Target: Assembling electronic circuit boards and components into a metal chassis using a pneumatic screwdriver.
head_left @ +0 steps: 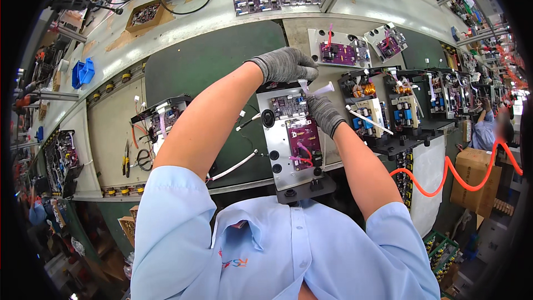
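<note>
A metal plate unit (pixel 276 136) stands in front of me, carrying a grey-black circuit board (pixel 290 105) and a purple circuit board (pixel 304 143) with pink wires. At its far end my left hand (pixel 284 66), in a grey knit glove, is closed with its fingertips over the edge. Close by, my right hand (pixel 325 114), gloved alike, has its fingers bent in at the plate's upper right corner. Between the two hands a translucent white plastic piece with a flared end (pixel 322 89) sticks out. The gloves hide what exactly the fingertips grip.
Power units with copper coils (pixel 365 90) stand to the right. Two more plates with purple boards (pixel 337 53) lie behind. To the left are yellow-handled pliers (pixel 126 160), scissors (pixel 145 159) and another unit (pixel 166 115). An orange coiled hose (pixel 427 193) hangs at right.
</note>
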Available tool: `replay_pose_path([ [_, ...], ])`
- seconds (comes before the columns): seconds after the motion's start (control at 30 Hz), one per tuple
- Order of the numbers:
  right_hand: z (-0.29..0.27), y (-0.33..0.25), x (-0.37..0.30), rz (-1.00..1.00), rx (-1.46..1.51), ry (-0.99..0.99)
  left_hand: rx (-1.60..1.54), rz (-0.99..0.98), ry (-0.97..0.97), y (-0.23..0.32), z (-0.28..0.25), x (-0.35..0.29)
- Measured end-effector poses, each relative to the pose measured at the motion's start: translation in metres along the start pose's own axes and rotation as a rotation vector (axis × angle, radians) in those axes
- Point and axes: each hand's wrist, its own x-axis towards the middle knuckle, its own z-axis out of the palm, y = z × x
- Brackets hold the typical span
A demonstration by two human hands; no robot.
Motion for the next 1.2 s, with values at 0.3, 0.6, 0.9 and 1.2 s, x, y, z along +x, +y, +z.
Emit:
replay_pose_path([
  [0.3, -0.022, 0.019, 0.0, -0.307, -0.137, -0.061, 0.061, 0.232, 0.086, 0.005, 0.031, -0.01],
  [0.6, -0.043, -0.01, -0.057, -0.253, -0.524, 0.406, -0.656, 0.216, 0.977, 0.0, 0.035, -0.089],
  [0.9, -0.015, -0.094, -0.247, -0.939, -0.47, 0.319, -0.111, -0.41, 1.161, -0.099, 0.156, -0.147],
  [1.2, 0.049, -0.043, -0.232, -0.944, -0.626, -0.004, -0.195, -0.663, 0.951, -0.101, 0.151, -0.159],
])
